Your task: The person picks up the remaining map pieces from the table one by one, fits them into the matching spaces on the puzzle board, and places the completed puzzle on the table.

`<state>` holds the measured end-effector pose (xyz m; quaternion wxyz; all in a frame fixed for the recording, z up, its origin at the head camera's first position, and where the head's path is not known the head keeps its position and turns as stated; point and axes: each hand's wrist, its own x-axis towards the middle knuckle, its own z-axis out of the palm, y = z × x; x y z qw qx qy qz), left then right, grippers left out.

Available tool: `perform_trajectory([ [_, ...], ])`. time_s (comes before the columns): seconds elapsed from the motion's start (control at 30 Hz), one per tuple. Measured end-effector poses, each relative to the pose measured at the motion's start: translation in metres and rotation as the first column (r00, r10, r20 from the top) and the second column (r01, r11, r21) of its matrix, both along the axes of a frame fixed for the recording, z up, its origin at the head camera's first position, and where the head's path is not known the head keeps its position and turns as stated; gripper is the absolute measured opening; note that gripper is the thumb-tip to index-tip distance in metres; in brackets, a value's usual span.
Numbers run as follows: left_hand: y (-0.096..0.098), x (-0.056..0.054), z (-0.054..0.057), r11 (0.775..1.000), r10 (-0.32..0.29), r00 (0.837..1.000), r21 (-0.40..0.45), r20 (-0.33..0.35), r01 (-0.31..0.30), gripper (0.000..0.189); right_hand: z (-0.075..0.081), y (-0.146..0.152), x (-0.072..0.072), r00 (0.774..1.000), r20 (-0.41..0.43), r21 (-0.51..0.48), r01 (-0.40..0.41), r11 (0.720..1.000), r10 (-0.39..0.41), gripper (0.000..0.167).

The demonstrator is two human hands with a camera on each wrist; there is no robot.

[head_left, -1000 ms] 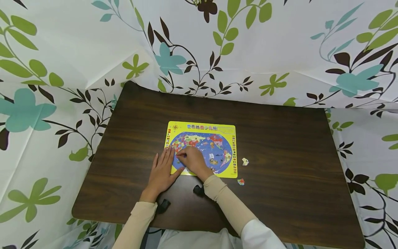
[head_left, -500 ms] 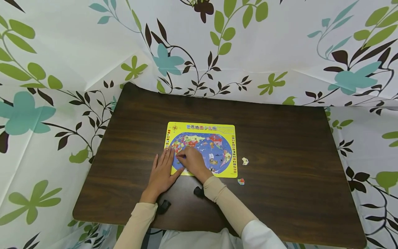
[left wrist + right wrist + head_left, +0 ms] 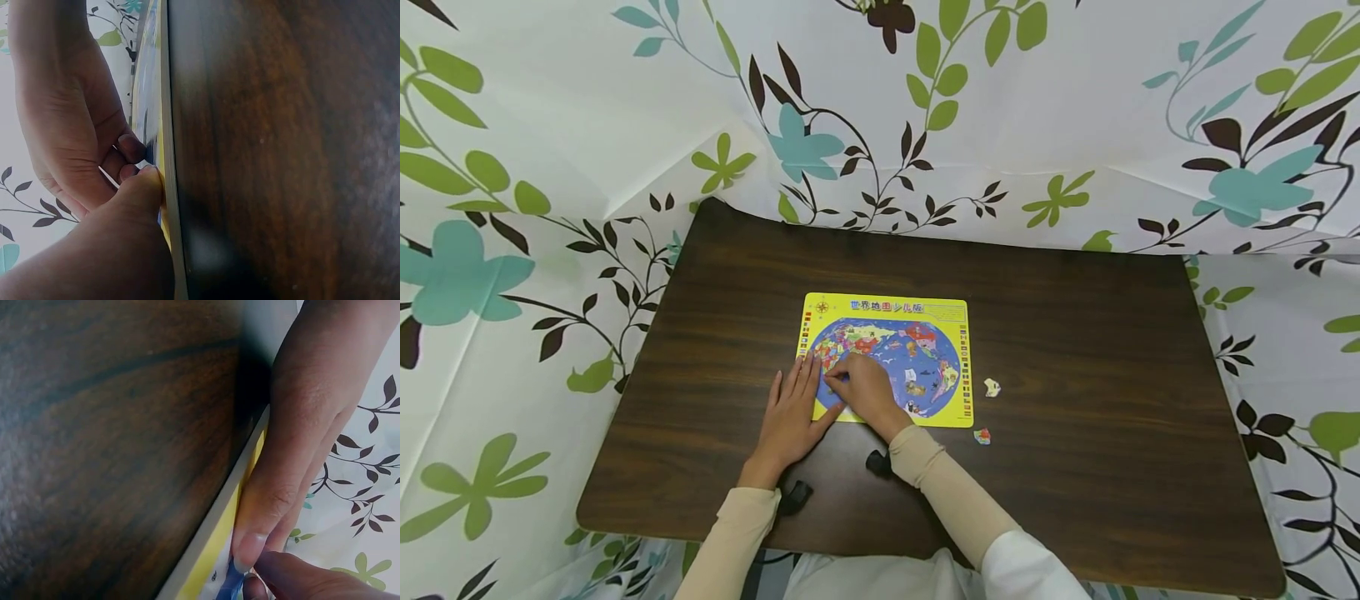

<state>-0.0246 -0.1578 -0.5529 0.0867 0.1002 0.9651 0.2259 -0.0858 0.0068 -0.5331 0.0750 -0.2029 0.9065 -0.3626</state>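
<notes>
Head view showed a world-map board (image 3: 925,354) lying flat on the dark wooden table (image 3: 1097,400), toward ten o'clock of the tabletop's middle. Its yellow border carried large printed characters at twelve o'clock and small flags at three and nine.

The person's left hand (image 3: 792,408) rested on the board's edge between seven and nine o'clock, fingers straight and thumb reaching inward. The right hand (image 3: 868,392) was over the map's eight o'clock part, fingers bent and fingertips drawn together with the thumb; whether they pinched anything, I could not tell. Both wrist views showed the left thumb at the board's edge, just beside the right fingertips.

Off the board lay a cream piece (image 3: 992,388), just past three o'clock, and a red-and-green piece (image 3: 982,436) at four. Beige sleeves (image 3: 955,479) came in from five and seven o'clock, and a leaf-patterned curtain (image 3: 970,133) hung at twelve.
</notes>
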Motion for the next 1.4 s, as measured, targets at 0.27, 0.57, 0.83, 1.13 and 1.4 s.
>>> perform_trajectory([
  [0.27, -0.001, 0.000, -0.001, 1.000, 0.001, 1.000, 0.001, 0.010, -0.001, 0.091, 0.001, 0.000, 0.004, 0.999, -0.038, 0.026, -0.023, 0.999, 0.024, 0.014],
  [0.57, 0.003, 0.001, -0.003, 1.000, 0.004, 1.000, 0.011, -0.007, -0.004, 0.090, 0.015, 0.017, 0.014, 0.997, -0.036, -0.055, 0.064, 0.996, -0.066, 0.024],
  [0.83, 0.001, -0.002, -0.003, 1.000, 0.004, 0.999, -0.005, 0.039, -0.004, 0.093, 0.027, 0.084, 0.019, 0.942, 0.050, -0.165, 0.335, 0.928, -0.332, 0.019],
  [1.13, -0.004, -0.006, -0.001, 1.000, 0.020, 0.998, -0.009, 0.057, -0.020, 0.094, 0.035, 0.181, 0.044, 0.812, 0.069, -0.094, 0.584, 0.807, -0.580, 0.016],
  [1.4, 0.000, -0.007, -0.004, 1.000, 0.005, 0.998, 0.018, 0.059, -0.006, 0.094, 0.023, 0.213, 0.089, 0.848, 0.168, 0.137, 0.486, 0.863, -0.503, 0.025],
])
